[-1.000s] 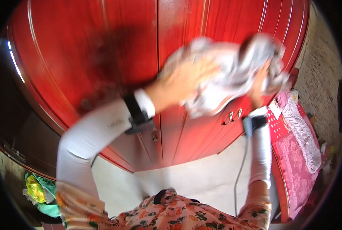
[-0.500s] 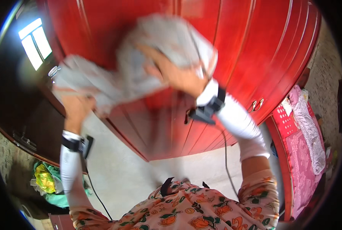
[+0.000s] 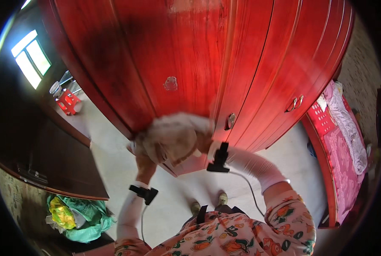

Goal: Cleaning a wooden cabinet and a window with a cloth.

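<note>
A whitish-grey cloth (image 3: 173, 134), bunched up and smeared by motion, is held between my two hands in front of a red wooden wardrobe (image 3: 186, 72). My left hand (image 3: 145, 167) is closed on the cloth's lower left side. At its right end my right hand (image 3: 204, 144) grips it, with most of the fingers hidden by the folds. Both wrists carry black strapped devices over white sleeves. Whether the cloth touches the wardrobe front cannot be made out.
Metal handles (image 3: 230, 121) stick out from the wardrobe doors. A dark wooden cabinet (image 3: 58, 149) stands on the left, with green and yellow plastic bags (image 3: 86, 219) below it. Farther back is a red stool (image 3: 68, 102). On the right is a bed with pink bedding (image 3: 342, 162).
Both hands have come down and closer together with the cloth, which was spread wide against the upper wardrobe and is now bunched lower. The view has shifted, so the stool shows.
</note>
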Tool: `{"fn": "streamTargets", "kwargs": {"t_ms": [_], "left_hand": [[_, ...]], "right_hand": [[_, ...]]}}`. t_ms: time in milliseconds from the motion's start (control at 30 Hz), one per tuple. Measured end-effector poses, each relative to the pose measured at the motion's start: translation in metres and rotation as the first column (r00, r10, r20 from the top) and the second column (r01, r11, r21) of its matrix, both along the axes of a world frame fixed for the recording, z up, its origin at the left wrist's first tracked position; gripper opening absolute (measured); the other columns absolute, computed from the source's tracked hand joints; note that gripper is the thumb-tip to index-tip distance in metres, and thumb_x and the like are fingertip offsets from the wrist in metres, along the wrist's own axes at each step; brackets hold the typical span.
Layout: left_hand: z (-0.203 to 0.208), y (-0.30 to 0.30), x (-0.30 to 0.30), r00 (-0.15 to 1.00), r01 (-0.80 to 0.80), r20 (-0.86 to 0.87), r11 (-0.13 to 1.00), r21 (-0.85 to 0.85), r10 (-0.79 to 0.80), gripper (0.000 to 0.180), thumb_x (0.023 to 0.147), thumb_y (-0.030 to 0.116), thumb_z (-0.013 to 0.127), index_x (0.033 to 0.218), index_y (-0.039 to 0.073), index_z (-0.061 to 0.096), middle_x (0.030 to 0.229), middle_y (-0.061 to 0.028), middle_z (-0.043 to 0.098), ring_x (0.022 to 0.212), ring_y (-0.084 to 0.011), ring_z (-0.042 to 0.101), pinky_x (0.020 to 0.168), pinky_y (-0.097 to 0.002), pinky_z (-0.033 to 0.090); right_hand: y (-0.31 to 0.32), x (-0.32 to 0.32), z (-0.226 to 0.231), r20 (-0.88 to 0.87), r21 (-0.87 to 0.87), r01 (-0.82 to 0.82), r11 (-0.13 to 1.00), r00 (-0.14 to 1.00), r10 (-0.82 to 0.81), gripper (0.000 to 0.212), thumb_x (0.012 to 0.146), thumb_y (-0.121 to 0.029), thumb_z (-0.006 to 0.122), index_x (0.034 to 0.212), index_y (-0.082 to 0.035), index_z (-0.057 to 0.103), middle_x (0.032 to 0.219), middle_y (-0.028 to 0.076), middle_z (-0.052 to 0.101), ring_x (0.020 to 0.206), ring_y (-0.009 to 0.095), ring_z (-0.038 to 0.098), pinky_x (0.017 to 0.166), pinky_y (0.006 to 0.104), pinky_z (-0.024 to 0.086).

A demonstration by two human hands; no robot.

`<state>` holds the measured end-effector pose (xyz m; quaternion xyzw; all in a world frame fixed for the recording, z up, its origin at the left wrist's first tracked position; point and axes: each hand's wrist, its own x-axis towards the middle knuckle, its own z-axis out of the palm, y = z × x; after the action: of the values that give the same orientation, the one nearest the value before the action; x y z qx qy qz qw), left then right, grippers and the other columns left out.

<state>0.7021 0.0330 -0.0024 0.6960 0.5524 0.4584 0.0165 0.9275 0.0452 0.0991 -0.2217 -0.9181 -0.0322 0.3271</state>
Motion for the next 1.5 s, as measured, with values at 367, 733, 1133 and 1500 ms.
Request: {"fn": "streamTargets", "kwargs": {"t_ms": [367, 733, 1133, 1500], "left_hand": [[0.116, 0.055, -0.031, 0.744, -0.202, -0.489, 0.850, 0.486, 0.456, 0.073, 0.077, 0.055, 0.060, 0.131, 0.007, 0.052, 0.138, -0.0229, 0.045, 0.126, -0.0477, 0.040, 0.098, -0.0696, 0.024], [0.071, 0.035, -0.026, 0.939, -0.164, -0.229, 0.921, 0.353, 0.255, 0.089, 0.074, 0.038, 0.078, 0.140, 0.001, 0.030, 0.135, -0.0235, 0.040, 0.123, -0.0383, 0.044, 0.104, -0.0468, 0.034], [-0.266, 0.018, 0.090, 0.954, -0.070, -0.299, 0.990, -0.119, 0.032, 0.071, 0.084, 0.037, 0.068, 0.141, 0.008, 0.039, 0.142, -0.0148, 0.044, 0.135, -0.0299, 0.033, 0.104, -0.0490, 0.034], [-0.193, 0.014, 0.445, 0.966, 0.102, 0.248, 0.989, -0.104, -0.073, 0.052, 0.088, 0.036, 0.061, 0.132, 0.009, 0.052, 0.136, -0.0150, 0.050, 0.130, -0.0332, 0.042, 0.109, -0.0506, 0.029]], "right_hand": [[0.015, -0.015, 0.137, -0.045, 0.304, -0.127, 0.944, 0.988, 0.147, 0.024, 0.086, -0.020, 0.065, 0.108, -0.013, 0.065, 0.109, 0.005, 0.064, 0.098, 0.023, 0.063, 0.081, 0.0341, 0.052], [0.028, -0.070, 0.045, -0.883, -0.082, -0.722, 0.687, 0.372, 0.286, 0.018, 0.092, -0.017, 0.059, 0.107, -0.010, 0.066, 0.098, 0.005, 0.065, 0.091, 0.020, 0.062, 0.086, 0.0341, 0.049], [0.016, 0.114, -0.197, -0.079, -0.623, -0.113, 0.774, 0.994, 0.081, 0.034, 0.083, -0.037, 0.068, 0.104, -0.011, 0.064, 0.101, 0.007, 0.064, 0.095, 0.021, 0.061, 0.085, 0.0343, 0.048], [0.044, 0.363, -0.163, 0.240, -0.241, 0.117, 0.964, 0.969, -0.058, 0.035, 0.083, -0.037, 0.068, 0.106, -0.011, 0.064, 0.103, 0.006, 0.063, 0.097, 0.020, 0.059, 0.087, 0.0336, 0.047]]}}
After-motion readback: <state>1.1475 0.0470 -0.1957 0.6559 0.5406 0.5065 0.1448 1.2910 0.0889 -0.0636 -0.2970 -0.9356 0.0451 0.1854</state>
